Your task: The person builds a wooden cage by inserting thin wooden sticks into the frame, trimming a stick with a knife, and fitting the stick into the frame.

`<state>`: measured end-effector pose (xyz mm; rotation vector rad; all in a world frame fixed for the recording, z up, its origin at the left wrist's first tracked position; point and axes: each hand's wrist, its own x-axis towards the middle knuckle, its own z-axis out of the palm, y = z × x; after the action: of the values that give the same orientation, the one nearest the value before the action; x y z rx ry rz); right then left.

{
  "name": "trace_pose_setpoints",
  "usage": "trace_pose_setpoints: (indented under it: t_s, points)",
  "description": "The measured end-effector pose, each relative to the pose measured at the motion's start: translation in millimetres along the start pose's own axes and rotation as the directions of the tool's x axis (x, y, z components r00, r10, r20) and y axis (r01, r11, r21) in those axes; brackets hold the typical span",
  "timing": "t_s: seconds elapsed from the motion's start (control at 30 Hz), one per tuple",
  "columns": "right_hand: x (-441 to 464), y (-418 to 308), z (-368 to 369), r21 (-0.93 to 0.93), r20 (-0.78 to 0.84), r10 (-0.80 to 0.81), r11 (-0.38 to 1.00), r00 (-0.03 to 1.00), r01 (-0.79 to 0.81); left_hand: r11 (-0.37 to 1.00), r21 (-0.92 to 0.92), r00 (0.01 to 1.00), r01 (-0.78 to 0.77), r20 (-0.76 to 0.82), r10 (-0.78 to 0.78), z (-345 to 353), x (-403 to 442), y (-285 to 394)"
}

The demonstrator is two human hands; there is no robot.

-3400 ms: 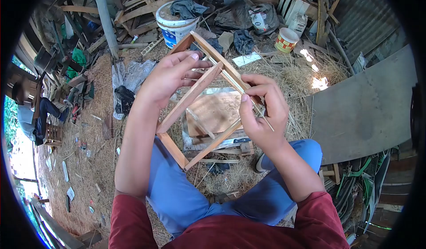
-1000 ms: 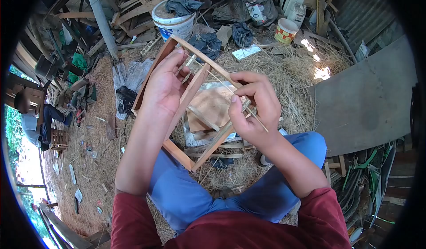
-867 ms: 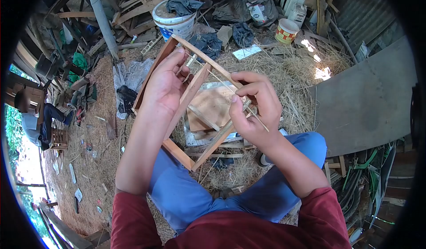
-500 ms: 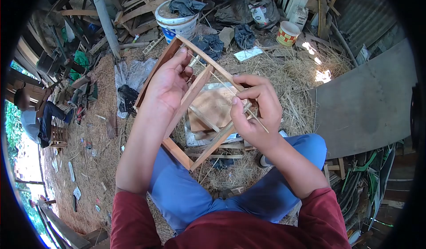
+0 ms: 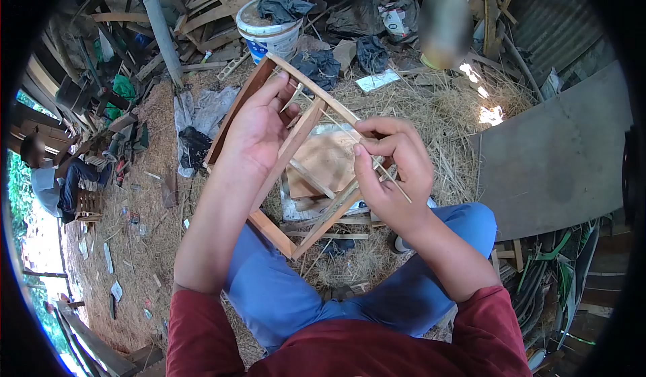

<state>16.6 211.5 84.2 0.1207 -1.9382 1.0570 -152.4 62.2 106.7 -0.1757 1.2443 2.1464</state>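
Note:
A wooden frame (image 5: 286,158) with a crossbar is tilted over my lap, its lower corner between my thighs. A thin wooden stick (image 5: 342,127) runs across its upper end, past the crossbar. My left hand (image 5: 259,125) reaches into the narrow opening between the side panel (image 5: 232,111) and the crossbar. Its thumb and curled fingers close at the stick's upper end; the exact contact is partly hidden. At the frame's right side, my right hand (image 5: 400,168) pinches the stick between thumb and fingers, and the stick's free end pokes out below the fingers.
Below the frame, a flat wooden board (image 5: 323,162) lies on the straw-covered ground. A white bucket (image 5: 269,41) and black plastic bags (image 5: 356,14) stand ahead. To the right leans a large grey sheet (image 5: 552,155). A person (image 5: 50,178) sits far left.
My right hand has shifted slightly right and down with the stick. The frame has tilted a little. A blurred patch now covers the spot by the small yellow-and-red bucket.

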Motion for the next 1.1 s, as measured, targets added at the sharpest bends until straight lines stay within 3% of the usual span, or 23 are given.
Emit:
trace_pose_setpoints:
  t_s: [0.13,0.2,0.3,0.73,0.83,0.87,0.9,0.93,1.0,1.03,1.1]
  points:
    - [2.1,0.3,-0.9,-0.008,0.009,-0.003,1.000,1.000,0.003,1.000,-0.006,1.000,-0.006,-0.010,0.006,2.6,-1.6,-1.1]
    - [1.8,1.2,-2.9,-0.016,0.019,-0.008,1.000,1.000,0.008,0.988,-0.104,0.992,0.114,0.068,-0.108,-3.9,5.3,0.5]
    - [2.7,3.9,-2.0,-0.031,0.004,-0.040,0.999,0.999,0.041,0.998,-0.005,0.992,0.058,0.114,-0.057,1.1,-6.0,1.4]
    - [-0.4,6.1,-3.9,-0.035,-0.010,-0.016,0.999,1.000,0.015,0.997,-0.026,0.973,0.079,0.218,-0.072,-3.2,3.2,-7.1]
    - [0.4,6.3,-2.5,-0.023,-0.034,0.002,1.000,0.999,-0.003,0.994,0.000,0.972,0.111,0.207,-0.108,-3.2,3.0,3.0]
    - [1.2,7.3,-2.7,-0.021,-0.037,-0.003,1.000,0.999,0.002,0.982,0.188,0.961,-0.006,0.271,-0.046,-3.4,-2.7,11.0]
    - [2.2,8.8,-3.8,-0.020,-0.038,0.022,1.000,0.999,-0.023,0.923,0.360,0.939,-0.134,0.343,0.003,-2.0,-10.6,19.6]
    - [2.9,9.6,-5.5,-0.019,-0.039,0.049,0.999,0.998,-0.050,0.923,0.360,0.939,-0.138,0.344,0.006,-1.5,-19.3,26.6]
    - [5.2,8.7,-12.2,-0.010,-0.019,0.086,0.996,0.996,-0.086,0.564,0.730,0.911,-0.384,0.201,0.360,-1.9,-31.8,36.6]
    - [6.1,8.5,-15.8,0.001,0.002,0.125,0.992,0.992,-0.125,0.565,0.728,0.909,-0.389,0.204,0.363,-5.4,-30.0,40.2]
    - [5.0,9.3,-21.4,0.002,0.029,0.112,0.994,0.993,-0.112,0.253,0.746,0.696,-0.616,0.364,0.619,-15.1,-22.6,44.4]
